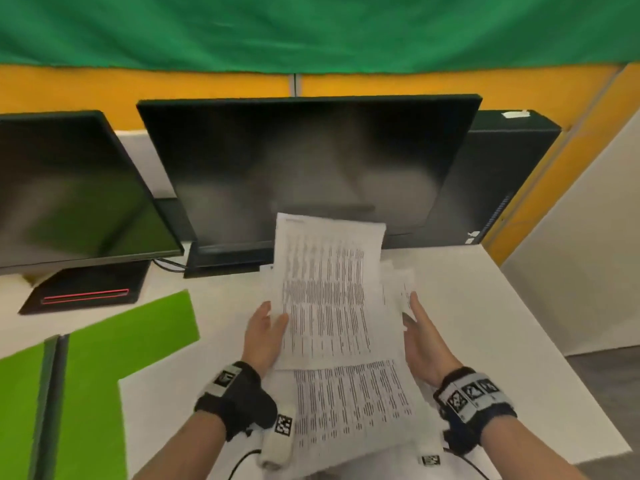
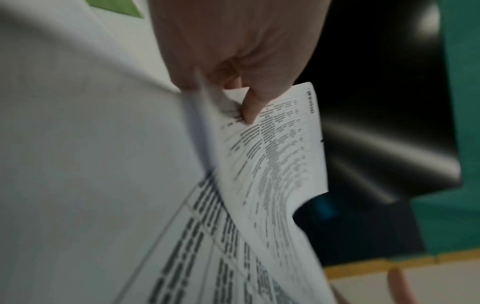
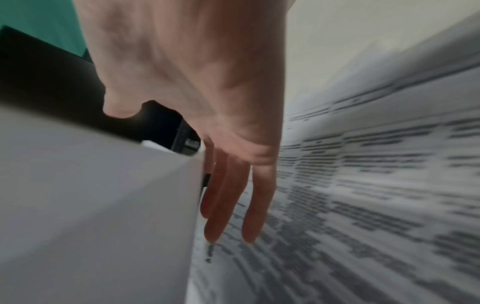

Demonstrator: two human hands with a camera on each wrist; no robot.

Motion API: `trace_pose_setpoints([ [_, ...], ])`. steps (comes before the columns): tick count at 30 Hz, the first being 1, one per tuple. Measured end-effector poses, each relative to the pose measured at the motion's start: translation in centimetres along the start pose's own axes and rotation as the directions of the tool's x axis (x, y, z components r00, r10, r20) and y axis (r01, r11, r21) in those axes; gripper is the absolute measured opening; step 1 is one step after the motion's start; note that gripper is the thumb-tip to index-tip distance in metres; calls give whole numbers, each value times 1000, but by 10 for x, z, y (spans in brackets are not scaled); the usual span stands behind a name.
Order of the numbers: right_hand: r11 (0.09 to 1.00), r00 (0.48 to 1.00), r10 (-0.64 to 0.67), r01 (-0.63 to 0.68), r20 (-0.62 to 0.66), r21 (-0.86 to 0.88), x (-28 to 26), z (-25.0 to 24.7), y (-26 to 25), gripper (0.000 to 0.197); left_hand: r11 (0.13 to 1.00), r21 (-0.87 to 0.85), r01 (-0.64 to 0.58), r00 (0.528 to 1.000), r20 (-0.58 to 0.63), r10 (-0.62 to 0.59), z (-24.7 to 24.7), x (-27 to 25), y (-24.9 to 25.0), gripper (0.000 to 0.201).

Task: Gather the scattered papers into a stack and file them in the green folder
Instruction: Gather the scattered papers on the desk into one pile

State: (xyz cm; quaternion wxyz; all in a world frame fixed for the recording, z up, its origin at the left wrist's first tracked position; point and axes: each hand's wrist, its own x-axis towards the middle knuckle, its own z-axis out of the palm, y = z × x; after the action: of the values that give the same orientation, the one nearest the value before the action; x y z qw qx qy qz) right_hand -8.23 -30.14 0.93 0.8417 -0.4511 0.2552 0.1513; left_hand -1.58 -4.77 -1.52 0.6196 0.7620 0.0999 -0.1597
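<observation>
Head view: the papers are thin white sheets printed with dense rows of dark tabular text, held above the white tabletop between the two hands. The top sheet stands raised and slightly curled, its far edge in front of the lower bezel of the centre monitor; a second printed sheet fans out beneath it toward the person, and a further sheet edge shows at the right.

The left hand pinches the left edge of the top sheet, thumb on the printed face; the left wrist view confirms a fingertip pressed on the paper and the sheet bowed below it. The right hand is spread, fingers straight, set edgewise against the right side of the sheets; in the right wrist view its fingers lie along the printed surface.

The green folder lies flat on the tabletop at left, matte bright green, well apart from the papers. A second dark monitor stands at far left on an angular black base. Both wrists carry black straps with square printed markers.
</observation>
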Motion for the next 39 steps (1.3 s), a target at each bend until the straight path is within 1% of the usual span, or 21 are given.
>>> trace_pose_setpoints([
  [2,997,999,34,-35,-10,-73,-2,-11,13,52,981,196,6,1000,21,-10,12,0,-17,33],
  [4,976,997,43,-57,-70,-212,-1,-20,24,44,905,419,-75,992,124,25,23,-2,-31,26],
  [6,935,978,23,-94,-207,-341,6,-30,32,33,760,629,-164,964,265,-11,33,-8,-36,32],
  [8,837,932,-62,-147,-358,-527,13,-37,37,46,611,746,-264,938,346,-17,36,-8,-41,28],
  [9,803,909,-103,-163,-403,-573,15,-41,38,47,573,771,-278,945,326,19,33,-5,-42,29],
  [11,811,861,-163,-160,-482,-562,10,-45,35,29,535,813,-229,973,177,147,15,11,-42,32],
  [13,823,844,-191,-141,-501,-550,8,-45,32,25,543,838,-56,985,-42,165,-26,29,-46,47],
  [14,820,839,-212,-126,-502,-558,6,-45,30,27,505,862,32,989,-99,107,-47,39,-50,61],
  [15,813,838,-234,-109,-493,-572,5,-44,29,30,440,893,92,993,-117,30,-68,46,-55,78],
  [17,796,841,-237,-120,-487,-594,12,-48,29,33,315,944,100,994,-85,-61,-93,56,-63,102],
  [19,792,851,-219,-130,-477,-597,19,-50,30,34,239,969,61,997,-46,-67,-101,60,-68,105],
  [21,783,859,-211,-138,-467,-607,25,-52,32,40,247,968,48,998,-36,-53,-103,62,-71,100],
  [25,769,875,-186,-154,-447,-620,33,-59,36,51,364,929,62,997,-41,-65,-112,64,-73,96],
  [27,751,883,-171,-170,-437,-638,34,-63,36,57,321,943,88,993,-58,-104,-115,64,-70,101],
  [29,730,888,-166,-182,-428,-659,35,-67,36,62,229,968,97,985,-62,-159,-115,64,-65,104],
  [31,708,878,-180,-197,-443,-678,36,-71,36,65,216,974,74,983,-35,-179,-116,62,-55,91],
  [33,686,871,-203,-199,-447,-700,35,-73,35,67,288,958,15,993,19,-115,-122,55,-35,58],
  [34,678,871,-218,-190,-441,-710,34,-73,34,69,296,955,-13,999,26,-43,-126,50,-19,42],
  [36,659,874,-247,-166,-419,-734,31,-72,32,72,219,975,-30,987,-5,158,-132,32,23,28],
  [37,648,874,-264,-153,-408,-746,31,-72,31,70,183,983,-29,961,-23,276,-132,21,48,26],
  [39,630,874,-294,-127,-387,-766,32,-70,30,62,194,978,-78,878,-24,478,-121,-3,94,23],
])
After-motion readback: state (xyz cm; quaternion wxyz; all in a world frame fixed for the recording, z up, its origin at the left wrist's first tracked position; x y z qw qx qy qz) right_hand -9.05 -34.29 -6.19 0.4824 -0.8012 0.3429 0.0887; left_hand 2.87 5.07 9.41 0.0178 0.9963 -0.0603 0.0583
